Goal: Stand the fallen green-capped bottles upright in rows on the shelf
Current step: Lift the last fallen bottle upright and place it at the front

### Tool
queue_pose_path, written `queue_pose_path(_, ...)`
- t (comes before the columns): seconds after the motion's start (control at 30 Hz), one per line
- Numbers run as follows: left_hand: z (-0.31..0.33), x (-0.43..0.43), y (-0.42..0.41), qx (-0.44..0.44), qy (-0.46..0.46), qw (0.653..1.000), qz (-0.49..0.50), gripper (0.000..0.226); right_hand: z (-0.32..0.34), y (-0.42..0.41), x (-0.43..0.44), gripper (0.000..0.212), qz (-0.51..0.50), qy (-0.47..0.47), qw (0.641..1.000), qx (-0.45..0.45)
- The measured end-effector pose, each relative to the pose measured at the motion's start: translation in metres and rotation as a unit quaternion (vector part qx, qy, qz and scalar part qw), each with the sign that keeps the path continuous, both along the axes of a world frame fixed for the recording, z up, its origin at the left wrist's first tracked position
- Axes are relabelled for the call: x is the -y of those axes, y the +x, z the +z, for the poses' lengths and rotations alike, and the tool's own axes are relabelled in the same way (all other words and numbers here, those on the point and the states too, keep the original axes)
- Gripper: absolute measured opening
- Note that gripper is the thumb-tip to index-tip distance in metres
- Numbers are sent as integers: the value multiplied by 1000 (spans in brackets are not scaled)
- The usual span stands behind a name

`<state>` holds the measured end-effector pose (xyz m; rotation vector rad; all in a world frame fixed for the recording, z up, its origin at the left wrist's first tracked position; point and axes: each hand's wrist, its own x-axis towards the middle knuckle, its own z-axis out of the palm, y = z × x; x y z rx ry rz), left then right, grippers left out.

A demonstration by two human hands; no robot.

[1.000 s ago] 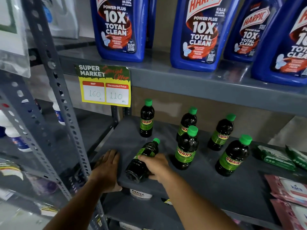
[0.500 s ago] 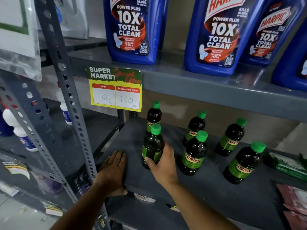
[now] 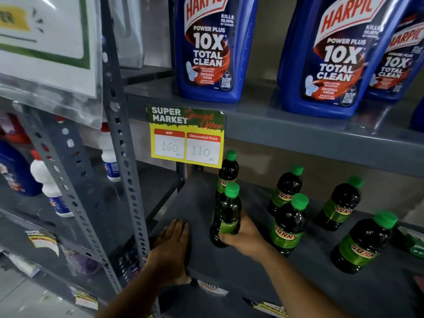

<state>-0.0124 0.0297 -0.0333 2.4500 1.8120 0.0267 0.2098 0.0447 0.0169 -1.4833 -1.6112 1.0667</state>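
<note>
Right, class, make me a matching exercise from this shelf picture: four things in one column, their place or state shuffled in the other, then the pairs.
1. left hand
2. right hand
3. price tag
4. blue Harpic bottles

A. on the upper shelf
B. flat on the lower shelf's front edge
C. gripping an upright green-capped bottle
D. hanging from the upper shelf's edge

Pairs: 1-B, 2-C, 3-D, 4-A

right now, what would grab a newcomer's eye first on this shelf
Big blue Harpic bottles line the upper shelf, above a yellow price tag on its front edge. Below, the right hand grips an upright green-capped bottle at the front left of five others, while the left hand rests flat on the shelf edge.
</note>
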Motion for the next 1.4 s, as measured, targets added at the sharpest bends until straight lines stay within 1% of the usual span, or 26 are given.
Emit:
queue_pose_path(0.03,0,-1,0,-2,-2,1000,2,139,0,-2,0,72,-11,6,1000,2)
queue_pose_path(0.1,0,-3,0,-6,-7,1000,-2,138,-1,-7,0,85,-69,39,996,35)
queue_pose_path(0.13,0,-3,0,-4,-7,1000,-4,137,0,-9,1,87,-86,44,994,42)
queue_pose_path(0.2,1,-3,0,-1,-12,1000,-3,133,-2,-10,3,82,-68,26,996,41)
queue_pose_path(0.27,3,-2,0,1,-18,1000,-2,127,-8,-8,5,79,-46,24,997,62)
queue_pose_path(0.3,3,-3,-1,6,-18,1000,-2,124,-9,-8,6,79,-61,32,995,76)
queue_pose_path(0.37,4,-3,0,13,-14,1000,-3,114,-10,-7,7,87,-90,46,989,107)
queue_pose_path(0.4,4,-3,0,16,-13,1000,-3,109,-10,-7,6,88,-88,40,989,109)
queue_pose_path(0.47,4,-3,-1,24,-5,1000,-5,104,-11,-9,7,83,-70,28,989,126)
queue_pose_path(0.5,4,-3,-1,29,1,1000,-7,103,-11,-9,8,83,-79,32,985,150)
queue_pose_path(0.57,4,-3,-1,37,-1,999,-11,110,-14,-9,11,87,-126,45,973,190)
queue_pose_path(0.6,5,-2,-1,36,-3,999,-15,117,-17,-10,12,88,-140,49,971,188)
queue_pose_path(0.67,6,-1,-2,23,-10,999,-22,130,-22,-13,14,83,-138,63,972,179)
queue_pose_path(0.7,7,-1,-2,17,-12,999,-24,132,-24,-13,15,79,-127,58,974,178)
queue_pose_path(0.77,7,-1,-2,15,-10,1000,-25,132,-27,-11,15,74,-115,44,977,172)
queue_pose_path(0.87,7,-1,-2,16,-8,1000,-24,133,-29,-8,16,77,-108,32,981,157)
queue_pose_path(0.97,8,1,-1,21,-10,999,-24,132,-29,-14,26,82,-82,52,979,181)
queue_pose_path(1.17,7,0,-1,7,0,1000,-15,131,-29,-36,55,74,-61,95,967,228)
queue_pose_path(1.27,5,0,-1,-7,4,1000,-12,137,-25,-45,63,72,-72,84,966,235)
queue_pose_path(1.33,5,0,-1,-10,8,1000,-11,138,-23,-46,67,76,-76,94,966,228)
queue_pose_path(1.4,6,0,-1,-10,10,1000,-15,138,-20,-45,73,92,-78,118,970,200)
